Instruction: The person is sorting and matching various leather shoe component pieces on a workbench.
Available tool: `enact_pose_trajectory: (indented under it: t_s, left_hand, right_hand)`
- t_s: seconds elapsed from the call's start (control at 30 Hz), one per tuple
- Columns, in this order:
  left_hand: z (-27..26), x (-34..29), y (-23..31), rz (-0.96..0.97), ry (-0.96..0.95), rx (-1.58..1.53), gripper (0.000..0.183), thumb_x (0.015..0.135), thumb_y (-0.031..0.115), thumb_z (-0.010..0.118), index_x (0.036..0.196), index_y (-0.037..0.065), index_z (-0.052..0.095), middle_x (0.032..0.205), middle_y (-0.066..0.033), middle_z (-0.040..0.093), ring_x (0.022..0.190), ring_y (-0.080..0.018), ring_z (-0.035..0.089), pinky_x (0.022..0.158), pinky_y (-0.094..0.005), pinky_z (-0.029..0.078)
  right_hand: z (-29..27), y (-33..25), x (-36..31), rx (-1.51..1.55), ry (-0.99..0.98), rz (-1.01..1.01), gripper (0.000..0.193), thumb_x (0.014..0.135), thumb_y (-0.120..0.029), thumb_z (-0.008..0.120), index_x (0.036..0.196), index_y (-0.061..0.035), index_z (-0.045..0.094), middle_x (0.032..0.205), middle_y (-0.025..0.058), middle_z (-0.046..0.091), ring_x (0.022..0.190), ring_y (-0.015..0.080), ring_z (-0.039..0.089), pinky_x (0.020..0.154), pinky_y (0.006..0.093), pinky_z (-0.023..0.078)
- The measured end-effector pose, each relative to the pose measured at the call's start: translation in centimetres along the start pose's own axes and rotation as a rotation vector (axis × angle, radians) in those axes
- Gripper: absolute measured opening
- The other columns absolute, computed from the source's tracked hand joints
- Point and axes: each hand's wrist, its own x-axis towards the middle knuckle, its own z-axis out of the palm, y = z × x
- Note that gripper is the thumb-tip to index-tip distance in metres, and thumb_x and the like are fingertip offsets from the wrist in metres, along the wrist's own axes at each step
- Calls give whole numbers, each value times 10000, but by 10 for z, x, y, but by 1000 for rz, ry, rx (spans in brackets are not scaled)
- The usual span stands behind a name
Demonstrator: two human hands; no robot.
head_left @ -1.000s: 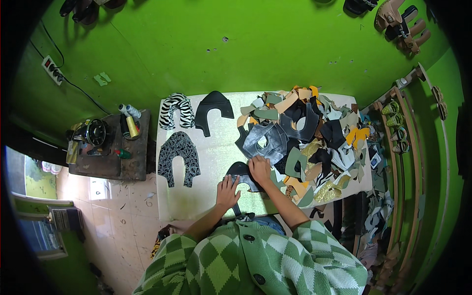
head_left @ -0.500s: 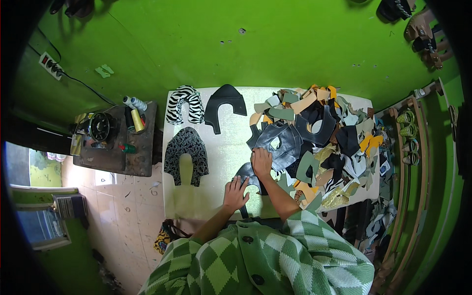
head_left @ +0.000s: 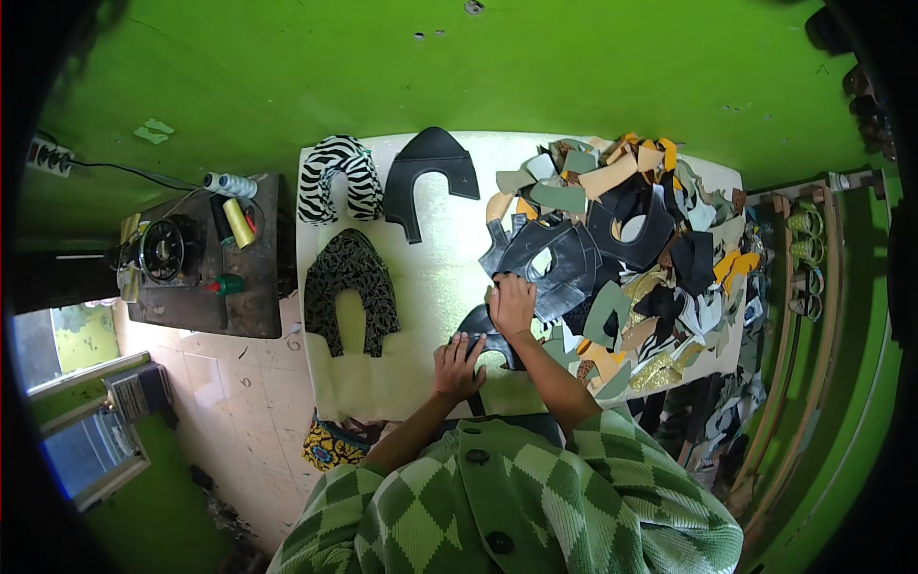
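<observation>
A curved black leather shoe-upper piece (head_left: 481, 323) lies at the near middle of the table, partly under my hands. My left hand (head_left: 458, 369) rests on its left side, fingers spread. Just above and to the right, my right hand (head_left: 514, 304) is closed, its fingers bent together by the piece's upper edge; whatever they grip is hidden. Its fingertips come close to a heap of black leather uppers (head_left: 566, 277). Farther left lie a zebra-striped upper stack (head_left: 366, 196), a plain black upper (head_left: 409, 177) and a dark patterned upper stack (head_left: 330, 277).
Mixed leather scraps (head_left: 660, 306) cover the right of the pale table (head_left: 435, 287). At the left a dark sewing-machine table (head_left: 253, 306) bears a black handwheel (head_left: 161, 251) and thread spools (head_left: 229, 186). A wooden rack (head_left: 776, 325) with sandals stands at the right.
The whole view has shifted slightly, so the table and uppers sit a little differently in the picture. Both hands stay at nearly the same spots around the black piece.
</observation>
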Motion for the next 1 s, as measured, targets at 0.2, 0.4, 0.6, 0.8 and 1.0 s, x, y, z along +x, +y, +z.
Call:
enact_pose_trajectory:
  t_s: [0.2,0.4,0.6,0.8,1.0]
  left_hand:
    - [4,-3,0,-3,-34,-5,606,775,358,547,1330,140,442,1261,-236,437,1171,-343,390,972,-477,263]
    - [0,2,2,-6,11,-18,620,767,352,555,1326,110,436,1266,-220,441,1174,-349,397,971,-459,272]
    - [-1,2,0,-17,58,-56,585,762,308,569,1293,87,461,1268,-197,439,1184,-327,395,972,-441,277]
    - [-2,30,4,-294,349,-385,205,797,94,515,997,88,562,960,-73,580,914,-250,537,835,-372,347]
    - [12,90,-16,-502,551,-39,232,829,33,477,1040,89,556,1014,-60,555,1014,-232,500,857,-382,331]
  right_hand:
    - [3,2,-1,-20,81,-8,195,806,-206,522,960,-91,557,866,49,518,814,221,478,743,379,322]
    - [0,-4,0,-47,97,-8,190,801,-209,530,946,-87,550,863,61,520,811,236,481,744,380,325]
    - [7,-14,-5,-46,129,25,248,797,-262,528,964,-79,546,863,73,506,821,234,468,758,379,315]
    - [5,-6,-9,-29,93,-28,269,804,-267,515,986,-70,539,892,81,498,838,239,462,747,377,314]
    - [8,-22,-9,-25,155,36,296,801,-269,522,1004,-53,529,896,99,493,853,257,465,743,378,318]
